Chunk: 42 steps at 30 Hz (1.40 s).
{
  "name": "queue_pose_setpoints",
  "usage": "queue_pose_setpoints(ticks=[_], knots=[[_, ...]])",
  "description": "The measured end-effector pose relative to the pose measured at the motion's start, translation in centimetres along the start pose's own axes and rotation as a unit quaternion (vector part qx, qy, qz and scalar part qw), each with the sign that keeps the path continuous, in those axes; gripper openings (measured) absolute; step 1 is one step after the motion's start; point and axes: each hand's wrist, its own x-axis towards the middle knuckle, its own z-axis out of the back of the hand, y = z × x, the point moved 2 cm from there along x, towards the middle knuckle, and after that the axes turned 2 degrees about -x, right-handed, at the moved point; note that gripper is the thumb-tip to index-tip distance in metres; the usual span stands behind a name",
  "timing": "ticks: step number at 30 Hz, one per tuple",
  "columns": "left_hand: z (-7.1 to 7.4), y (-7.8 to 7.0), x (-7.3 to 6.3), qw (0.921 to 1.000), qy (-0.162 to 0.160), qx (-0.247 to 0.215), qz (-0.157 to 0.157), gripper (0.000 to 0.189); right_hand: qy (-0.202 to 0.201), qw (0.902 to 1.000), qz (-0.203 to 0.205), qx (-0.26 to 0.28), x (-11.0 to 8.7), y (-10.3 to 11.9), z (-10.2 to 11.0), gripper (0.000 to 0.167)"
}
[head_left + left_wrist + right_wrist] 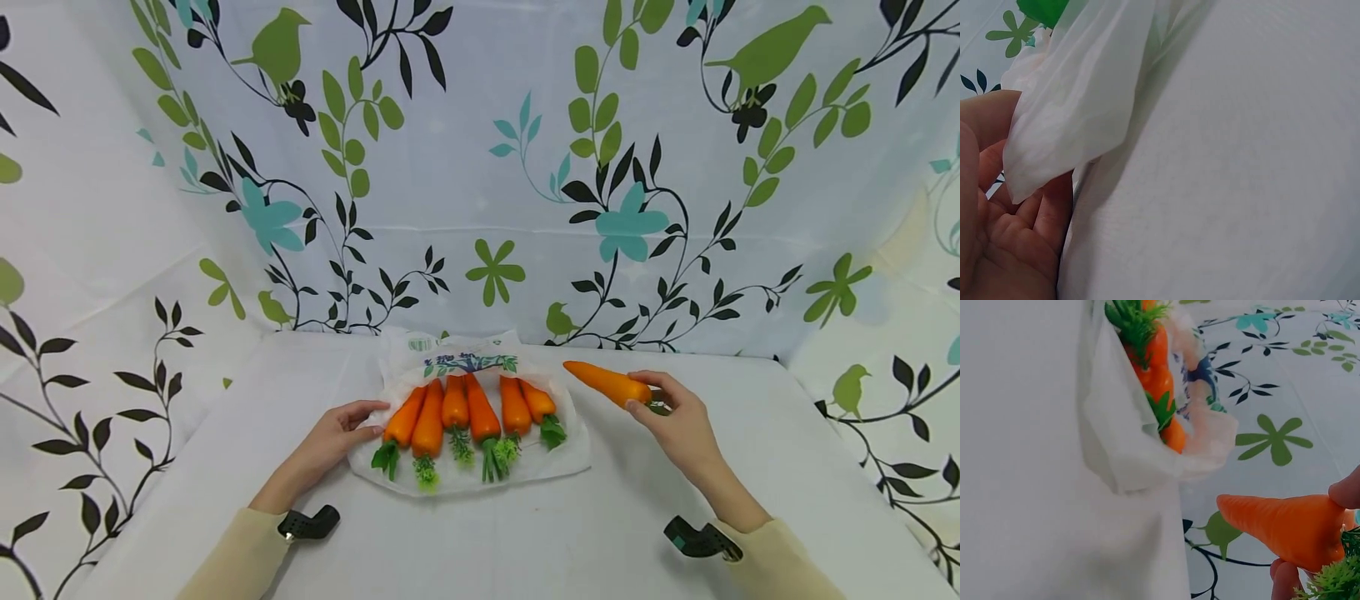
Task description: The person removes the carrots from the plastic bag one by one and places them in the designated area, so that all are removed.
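Orange and glossy, a carrot (606,385) sits in the right hand (678,425), raised above the tabletop (480,542) with its pointed tip aimed away toward the left. The fingers and thumb pinch its thick end, just by the green leafy top; the right wrist view shows a fingertip (1347,487) above and another below that end.

To the left of that hand, six more carrots (465,412) lie side by side on a white plastic bag (555,462), tips pointing away, green tops toward the person. The left hand (330,442) lies at the bag's left edge, fingers and thumb lightly pinching the thin film; the left wrist view shows the film draped over its fingers (1054,206).

Judging by the even colour and sheen, the carrots look like plastic toys: light, stiff, and somewhat slick. The thick end is the surer place to take hold, since the taper would let a grip slide toward the tip, and the tuft looks too soft to bear a pull. The bag is limp and would crumple or shift if tugged.
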Motion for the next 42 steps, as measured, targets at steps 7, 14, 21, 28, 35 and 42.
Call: queue_pose_setpoints(ticks=[7, 14, 21, 28, 35, 42], knots=[[-0.2, -0.1, 0.0, 1.0000, 0.000, -0.003, 0.005, 0.048, -0.004, 0.9985, -0.010, -0.054, -0.3, -3.1, -0.7, 0.034], [-0.2, -0.1, -0.1, 1.0000, 0.000, -0.001, -0.003, 0.047, -0.004, 0.9921, 0.009, -0.125, -0.4, -4.1, -1.2, 0.035], [-0.2, 0.0, 0.0, 1.0000, -0.001, -0.004, 0.001, 0.047, 0.011, 0.9904, 0.003, -0.138, -0.4, -4.3, -1.4, 0.036], [-0.2, 0.0, 0.1, 1.0000, -0.001, -0.002, 0.002, 0.048, 0.030, 0.9910, -0.035, -0.126, -0.6, -4.3, -1.7, 0.038], [-0.2, -0.1, 0.1, 1.0000, 0.002, 0.001, -0.002, 0.047, 0.043, 0.9899, -0.061, -0.121, -0.6, -4.4, -2.0, 0.040], [0.0, 0.0, 0.0, 1.0000, -0.001, 0.004, 0.000, 0.048, 0.051, 0.9880, -0.069, -0.128, -0.6, -4.6, -2.2, 0.041]])
